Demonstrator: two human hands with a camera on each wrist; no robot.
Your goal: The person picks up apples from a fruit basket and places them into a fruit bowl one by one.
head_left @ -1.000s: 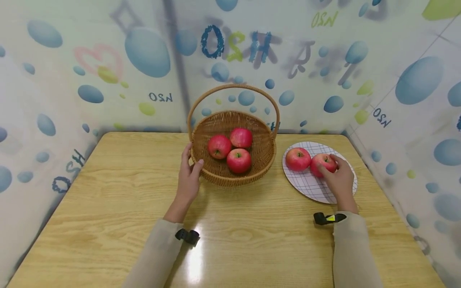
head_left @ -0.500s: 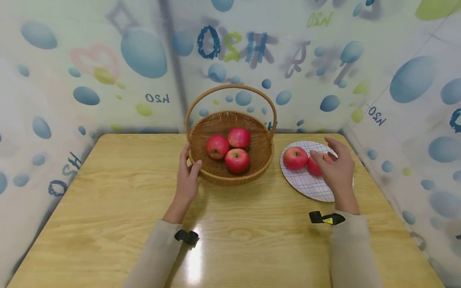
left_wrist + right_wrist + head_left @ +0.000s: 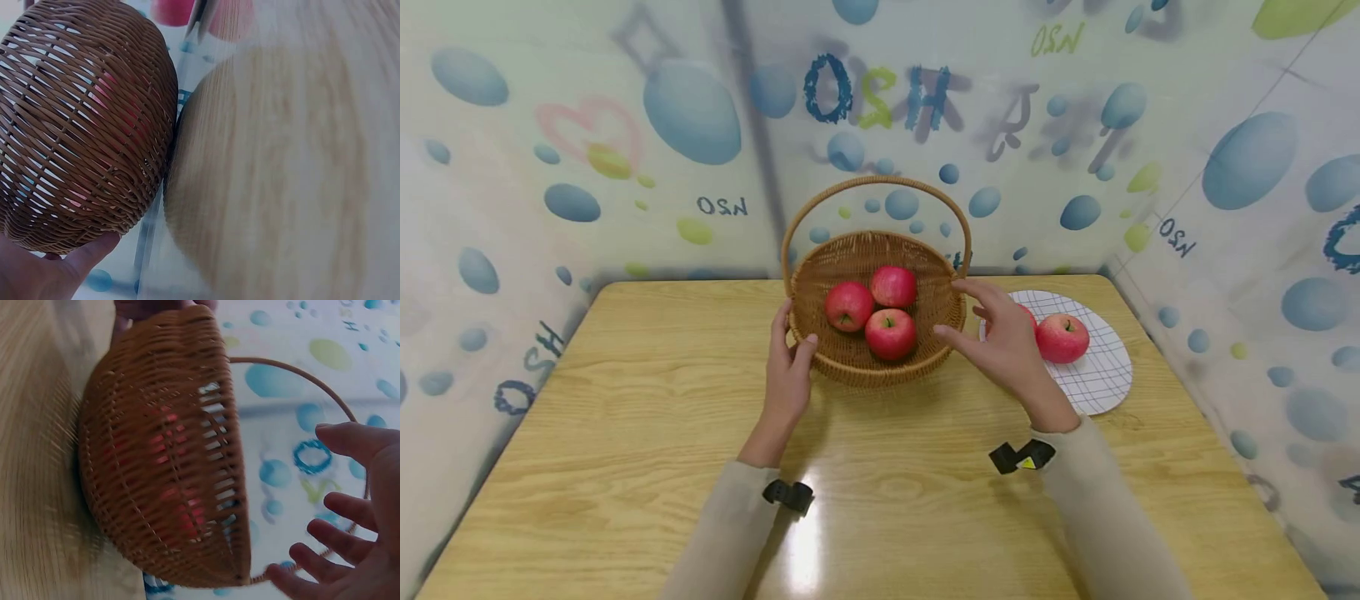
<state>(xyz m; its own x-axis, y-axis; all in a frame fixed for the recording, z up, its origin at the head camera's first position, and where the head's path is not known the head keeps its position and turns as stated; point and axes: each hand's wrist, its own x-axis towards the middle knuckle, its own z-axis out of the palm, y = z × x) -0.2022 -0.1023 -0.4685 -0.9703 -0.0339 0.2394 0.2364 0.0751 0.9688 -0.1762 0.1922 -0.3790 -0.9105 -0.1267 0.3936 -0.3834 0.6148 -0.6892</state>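
Note:
A brown wicker basket (image 3: 880, 375) with an arched handle stands at the back of the table, three red apples (image 3: 891, 334) inside. My left hand (image 3: 788, 383) holds its left side, the thumb against the near wall; the left wrist view shows that thumb (image 3: 94, 253) on the weave. Over the basket's right edge is my right hand (image 3: 1003, 346), thumb and fingers spread. The right wrist view has its fingers (image 3: 334, 540) apart from the wicker with nothing between them. Through the weave, red of the apples shows in both wrist views.
Right of the basket lies a white checked plate (image 3: 1105, 375). It bears a red apple (image 3: 1063, 338) and another one mostly hidden behind my right hand. The wooden table (image 3: 625, 433) meets patterned walls (image 3: 647, 208) at the back and sides.
My right hand has let go of the apple on the plate, lifted off it and moved left to the basket's right edge. The left hand has stayed on the basket.

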